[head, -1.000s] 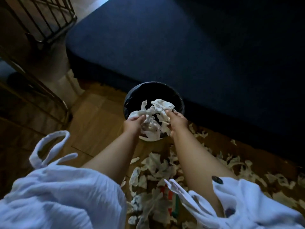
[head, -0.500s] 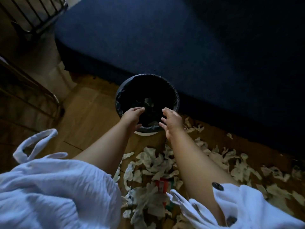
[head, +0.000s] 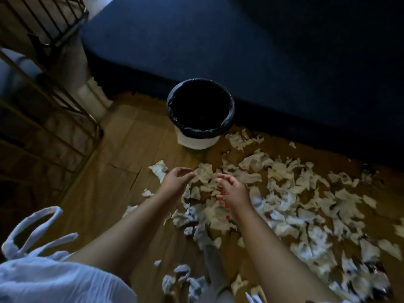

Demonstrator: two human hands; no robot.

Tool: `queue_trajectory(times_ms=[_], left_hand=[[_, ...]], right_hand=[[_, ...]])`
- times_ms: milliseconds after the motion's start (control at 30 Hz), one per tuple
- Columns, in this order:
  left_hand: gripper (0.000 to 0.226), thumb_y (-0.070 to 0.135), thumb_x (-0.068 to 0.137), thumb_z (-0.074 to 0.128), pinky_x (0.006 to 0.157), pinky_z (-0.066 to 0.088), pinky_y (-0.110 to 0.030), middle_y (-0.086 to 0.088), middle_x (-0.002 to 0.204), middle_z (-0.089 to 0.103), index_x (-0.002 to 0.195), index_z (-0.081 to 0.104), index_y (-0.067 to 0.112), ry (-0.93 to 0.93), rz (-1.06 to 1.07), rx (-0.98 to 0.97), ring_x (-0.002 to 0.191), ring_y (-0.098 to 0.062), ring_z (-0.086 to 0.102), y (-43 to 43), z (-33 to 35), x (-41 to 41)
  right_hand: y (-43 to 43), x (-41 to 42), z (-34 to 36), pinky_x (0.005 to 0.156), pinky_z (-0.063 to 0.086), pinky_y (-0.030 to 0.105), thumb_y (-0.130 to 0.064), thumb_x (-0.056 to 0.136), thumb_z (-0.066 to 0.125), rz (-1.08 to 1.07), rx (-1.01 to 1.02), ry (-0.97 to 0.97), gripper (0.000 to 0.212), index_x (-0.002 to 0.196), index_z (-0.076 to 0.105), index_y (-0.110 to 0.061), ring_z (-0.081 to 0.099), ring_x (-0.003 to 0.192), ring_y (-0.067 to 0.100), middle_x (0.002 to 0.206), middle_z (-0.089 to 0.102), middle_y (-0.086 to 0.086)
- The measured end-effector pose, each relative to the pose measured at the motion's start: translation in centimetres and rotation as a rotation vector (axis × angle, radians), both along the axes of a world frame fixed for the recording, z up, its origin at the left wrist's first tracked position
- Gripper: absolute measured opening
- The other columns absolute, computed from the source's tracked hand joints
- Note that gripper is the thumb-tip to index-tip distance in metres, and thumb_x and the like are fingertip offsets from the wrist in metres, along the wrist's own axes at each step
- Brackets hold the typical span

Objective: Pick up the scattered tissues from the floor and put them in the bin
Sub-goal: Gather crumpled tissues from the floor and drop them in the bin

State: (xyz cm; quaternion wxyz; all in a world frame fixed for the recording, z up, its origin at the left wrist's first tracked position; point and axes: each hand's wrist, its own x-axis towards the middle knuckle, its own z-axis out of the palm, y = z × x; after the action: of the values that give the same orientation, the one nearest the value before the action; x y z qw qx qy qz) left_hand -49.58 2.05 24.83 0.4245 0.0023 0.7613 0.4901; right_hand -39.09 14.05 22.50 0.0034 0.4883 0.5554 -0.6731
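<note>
White sleeve (head: 54, 281) at near edge. L hand (head: 177, 182) & R hand (head: 235, 191) side by side above wood floor (head: 122, 154), fingers loosely curled, nothing held. Tissues (head: 281, 172) strewn under hands & off to right. Bin (head: 197, 141), black liner, upright beyond, near dark blue furniture (head: 240, 51).

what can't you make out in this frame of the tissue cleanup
Head view:
- Inside of the bin: too dark to see its contents.
- Tissues at lower right: motion-blurred, uncountable; some cut off by the frame edge.
- Wire rack, top left: cut off by the frame edge.
</note>
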Motion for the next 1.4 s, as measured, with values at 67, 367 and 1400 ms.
queue_trajectory(times_ms=[67, 367, 1400], left_hand=[[0.031, 0.019, 0.093, 0.051, 0.067, 0.046, -0.021, -0.008, 0.113, 0.06, 0.122, 0.055, 0.009, -0.008, -0.058, -0.009, 0.087, -0.012, 0.058, -3.6, 0.8, 3.2], [0.03, 0.016, 0.091, 0.056, 0.084, 0.045, -0.026, -0.009, 0.119, 0.061, 0.119, 0.058, 0.006, -0.066, -0.128, -0.156, 0.103, -0.017, 0.057, -15.5, -7.5, 16.4], [0.113, 0.001, 0.07, 0.075, 0.098, 0.046, -0.027, -0.008, 0.151, 0.008, 0.147, 0.002, 0.038, 0.417, -0.826, -0.433, 0.132, -0.026, 0.036, -21.0, -45.0, 22.2]], right_hand=[[-3.2, 3.5, 0.8, 0.072, 0.05, 0.027, -0.021, 0.093, 0.052, -0.033, -0.012, -0.021, 0.023, 0.113, 0.061, -0.018, 0.06, 0.1, 0.019, 0.109, 0.063, 0.005], [-13.6, 16.4, -7.1, 0.062, 0.048, 0.023, -0.015, 0.092, 0.052, -0.058, 0.005, -0.206, 0.019, 0.109, 0.06, -0.014, 0.059, 0.091, 0.017, 0.109, 0.063, 0.007], [-14.2, 27.0, -43.2, 0.079, 0.041, 0.021, -0.017, 0.085, 0.063, 0.754, 0.714, -0.133, 0.023, 0.107, 0.066, -0.019, 0.057, 0.099, 0.012, 0.112, 0.06, -0.001]])
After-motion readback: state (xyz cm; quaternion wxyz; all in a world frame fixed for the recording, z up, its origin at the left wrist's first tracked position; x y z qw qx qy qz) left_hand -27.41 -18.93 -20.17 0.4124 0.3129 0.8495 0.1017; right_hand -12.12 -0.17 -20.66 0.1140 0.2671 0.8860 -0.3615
